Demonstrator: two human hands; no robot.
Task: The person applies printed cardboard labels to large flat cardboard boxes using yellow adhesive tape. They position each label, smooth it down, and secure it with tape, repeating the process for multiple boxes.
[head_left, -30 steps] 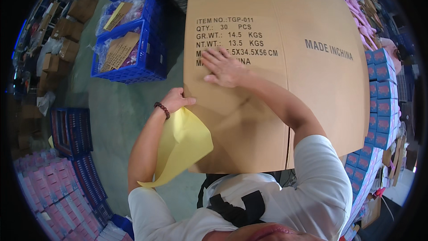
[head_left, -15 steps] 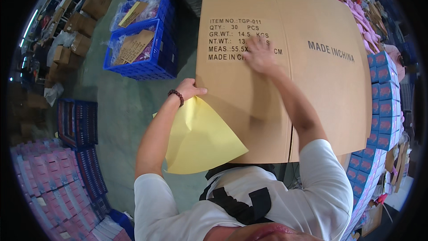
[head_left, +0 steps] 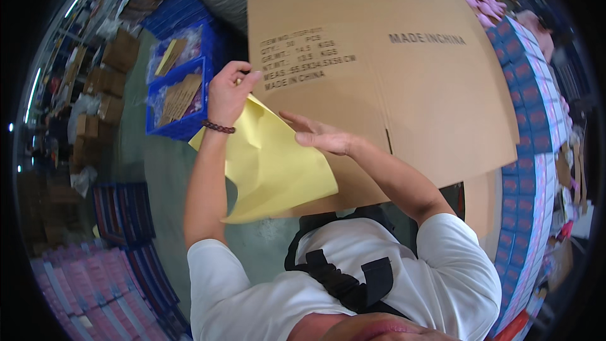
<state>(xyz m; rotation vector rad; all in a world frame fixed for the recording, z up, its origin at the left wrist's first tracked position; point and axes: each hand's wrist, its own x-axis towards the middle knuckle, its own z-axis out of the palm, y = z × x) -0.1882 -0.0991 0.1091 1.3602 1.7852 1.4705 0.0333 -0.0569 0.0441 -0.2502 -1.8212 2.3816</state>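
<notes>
A large flat brown cardboard carton point(head_left: 404, 95) with printed black text stands in front of me. My left hand point(head_left: 228, 93), with a dark bead bracelet on the wrist, pinches the top corner of a yellow sheet point(head_left: 278, 167) at the carton's left edge. The sheet hangs down and curls over the carton's lower left part. My right hand point(head_left: 319, 136) reaches across with fingers spread, resting flat at the sheet's right edge against the carton, holding nothing.
A blue plastic crate point(head_left: 183, 91) with cardboard pieces sits on the grey floor at left. Stacks of pink and blue boxes point(head_left: 533, 151) line the right side, more lie at lower left point(head_left: 95, 278). Brown cartons point(head_left: 107, 69) stand far left.
My left hand has risen along the carton's left edge, lifting the yellow sheet. My right hand has slid down from the printed text to the sheet's edge.
</notes>
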